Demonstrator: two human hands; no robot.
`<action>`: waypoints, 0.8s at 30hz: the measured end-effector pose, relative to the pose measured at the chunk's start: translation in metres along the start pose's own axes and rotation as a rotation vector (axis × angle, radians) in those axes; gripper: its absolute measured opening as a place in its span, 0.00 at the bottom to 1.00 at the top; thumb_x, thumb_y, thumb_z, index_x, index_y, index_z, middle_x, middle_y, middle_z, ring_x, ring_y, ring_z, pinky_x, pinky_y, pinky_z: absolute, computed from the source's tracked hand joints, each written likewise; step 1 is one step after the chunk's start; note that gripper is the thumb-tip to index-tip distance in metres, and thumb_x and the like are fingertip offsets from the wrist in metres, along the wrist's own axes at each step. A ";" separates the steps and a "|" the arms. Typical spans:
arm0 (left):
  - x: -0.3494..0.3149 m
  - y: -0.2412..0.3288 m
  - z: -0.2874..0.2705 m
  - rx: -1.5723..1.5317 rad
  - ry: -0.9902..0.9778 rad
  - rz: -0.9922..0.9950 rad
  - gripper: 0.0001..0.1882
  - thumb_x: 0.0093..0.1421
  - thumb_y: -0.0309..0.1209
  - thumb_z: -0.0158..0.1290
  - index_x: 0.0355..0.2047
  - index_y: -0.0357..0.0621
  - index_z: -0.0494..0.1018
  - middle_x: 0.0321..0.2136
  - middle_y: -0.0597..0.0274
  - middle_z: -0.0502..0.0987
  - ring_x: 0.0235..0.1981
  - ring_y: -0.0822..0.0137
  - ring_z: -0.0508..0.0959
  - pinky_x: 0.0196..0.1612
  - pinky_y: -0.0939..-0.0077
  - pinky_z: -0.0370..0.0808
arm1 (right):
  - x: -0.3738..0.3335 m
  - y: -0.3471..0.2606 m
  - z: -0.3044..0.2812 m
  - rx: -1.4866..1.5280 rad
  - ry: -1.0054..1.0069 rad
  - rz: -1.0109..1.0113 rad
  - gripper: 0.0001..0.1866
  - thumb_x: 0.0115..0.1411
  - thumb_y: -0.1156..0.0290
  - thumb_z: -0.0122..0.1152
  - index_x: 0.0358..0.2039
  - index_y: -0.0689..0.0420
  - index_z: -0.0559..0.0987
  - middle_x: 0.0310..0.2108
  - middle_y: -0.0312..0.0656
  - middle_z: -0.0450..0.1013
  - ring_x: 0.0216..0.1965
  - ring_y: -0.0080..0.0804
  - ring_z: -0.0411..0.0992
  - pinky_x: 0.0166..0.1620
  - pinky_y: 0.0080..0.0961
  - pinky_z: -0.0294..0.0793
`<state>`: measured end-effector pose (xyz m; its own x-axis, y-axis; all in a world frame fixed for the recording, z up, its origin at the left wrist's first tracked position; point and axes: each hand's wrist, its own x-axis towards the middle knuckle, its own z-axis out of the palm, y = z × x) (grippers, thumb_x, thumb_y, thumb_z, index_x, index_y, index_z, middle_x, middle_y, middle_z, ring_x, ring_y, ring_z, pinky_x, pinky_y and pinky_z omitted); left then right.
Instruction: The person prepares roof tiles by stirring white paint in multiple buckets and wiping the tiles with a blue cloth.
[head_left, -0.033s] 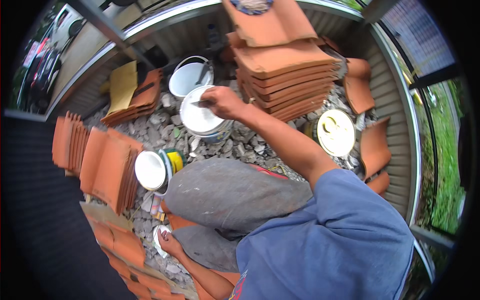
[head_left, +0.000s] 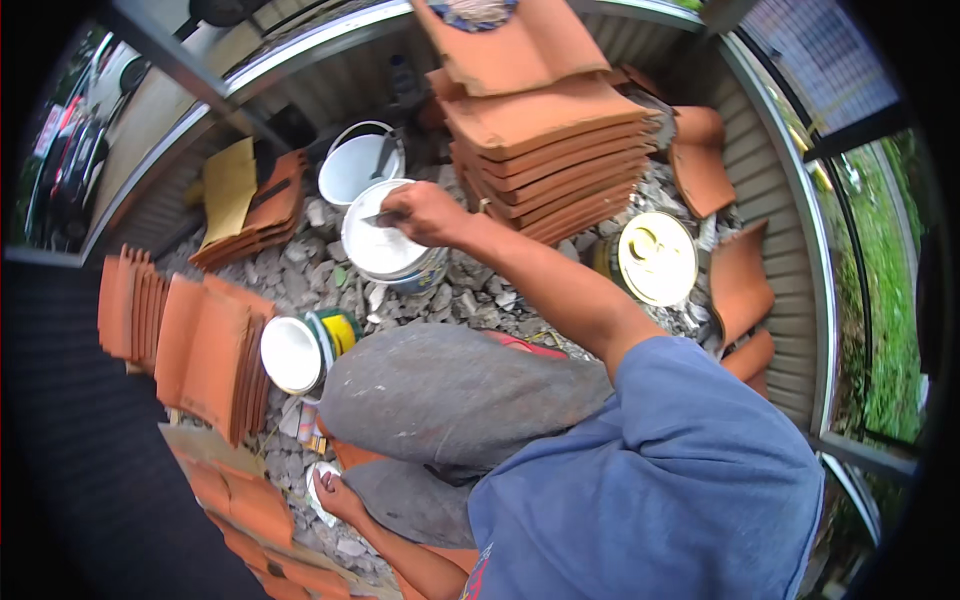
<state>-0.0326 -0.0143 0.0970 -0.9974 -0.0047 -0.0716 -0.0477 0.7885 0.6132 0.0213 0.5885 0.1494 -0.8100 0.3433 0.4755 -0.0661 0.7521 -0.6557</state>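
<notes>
My right hand (head_left: 425, 213) is closed around the handle end of a putty knife (head_left: 379, 217), as its small dark blade suggests. It hangs over the mouth of a white bucket (head_left: 352, 242) with pale white stuff inside. Most of the handle is hidden by my fingers. Down by my knee, my left hand (head_left: 338, 494) has curled fingers against a small white, crumpled-looking thing (head_left: 320, 506), whose kind I cannot make out. Just behind the first bucket stands another white bucket (head_left: 345, 172), with a dark flat tool (head_left: 383, 155) leaning in it.
Grey rubble (head_left: 310, 262) covers the ground. A tall stack of orange roof tiles (head_left: 545, 150) stands ahead; more tiles (head_left: 205, 345) lean at the left. Nearby are a tin with a pale round top (head_left: 657, 260) and a white-topped green-and-yellow bucket (head_left: 292, 357). A metal-framed wall (head_left: 790, 260) bounds the right.
The view has shifted slightly, so the buckets and tile stack appear a little farther left. My right hand stays over the bucket with the putty knife; my left hand keeps its place by my knee.
</notes>
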 end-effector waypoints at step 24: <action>0.030 -0.011 0.018 -0.088 -0.143 0.059 0.24 0.64 0.21 0.54 0.61 0.26 0.72 0.48 0.47 0.83 0.46 0.60 0.84 0.49 0.69 0.80 | -0.221 -0.102 -0.273 -0.625 -0.290 0.402 0.26 0.48 0.86 0.59 0.50 0.58 0.82 0.45 0.49 0.81 0.50 0.54 0.76 0.53 0.44 0.77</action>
<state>-0.0608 -0.0122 0.0743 -0.9812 0.1324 -0.1406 -0.0002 0.7277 0.6859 0.3663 0.5895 0.2708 -0.8273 0.5600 0.0442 0.5330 0.8073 -0.2533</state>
